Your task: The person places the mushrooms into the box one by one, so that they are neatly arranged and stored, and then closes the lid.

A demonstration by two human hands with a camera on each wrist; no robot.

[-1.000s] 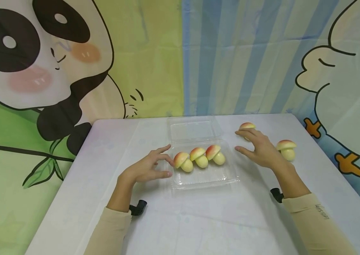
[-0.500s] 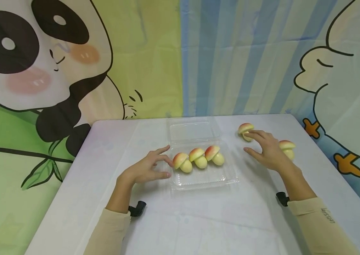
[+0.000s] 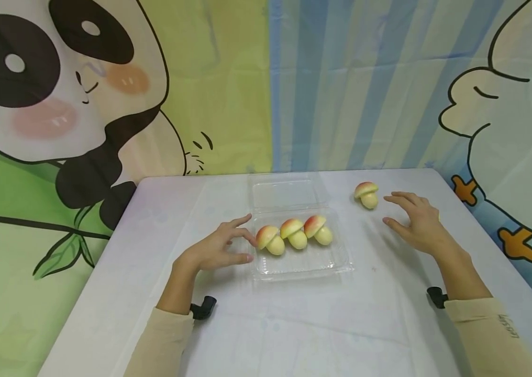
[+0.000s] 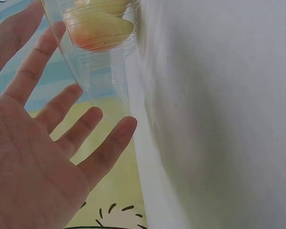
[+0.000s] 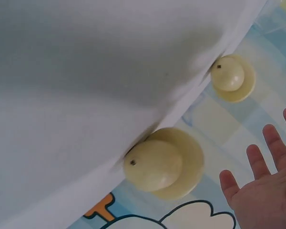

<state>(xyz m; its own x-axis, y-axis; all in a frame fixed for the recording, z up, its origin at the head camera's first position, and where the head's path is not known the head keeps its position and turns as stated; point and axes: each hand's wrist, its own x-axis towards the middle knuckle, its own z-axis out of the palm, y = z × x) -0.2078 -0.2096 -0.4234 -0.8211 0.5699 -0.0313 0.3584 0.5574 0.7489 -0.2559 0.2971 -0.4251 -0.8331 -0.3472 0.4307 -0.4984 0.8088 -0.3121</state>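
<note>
Box (image 3: 294, 265) on bench (image 3: 303, 330); lid (image 3: 270, 196) behind box; three mushrooms (image 3: 297, 240) in row inside box; left hand (image 3: 216, 247) just left of box; two loose mushrooms (image 5: 155, 164) on bench, right of box; backdrop (image 3: 228, 94) behind bench.

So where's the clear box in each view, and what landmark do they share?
Head: clear box at centre, open, three mushrooms in it.
Left wrist: box at top, left of centre, by the left hand's fingertips.
Right wrist: only a faint clear edge in the top right corner, likely the box.
Shared landmark: white table, right half in left wrist, upper left in right wrist.
</note>
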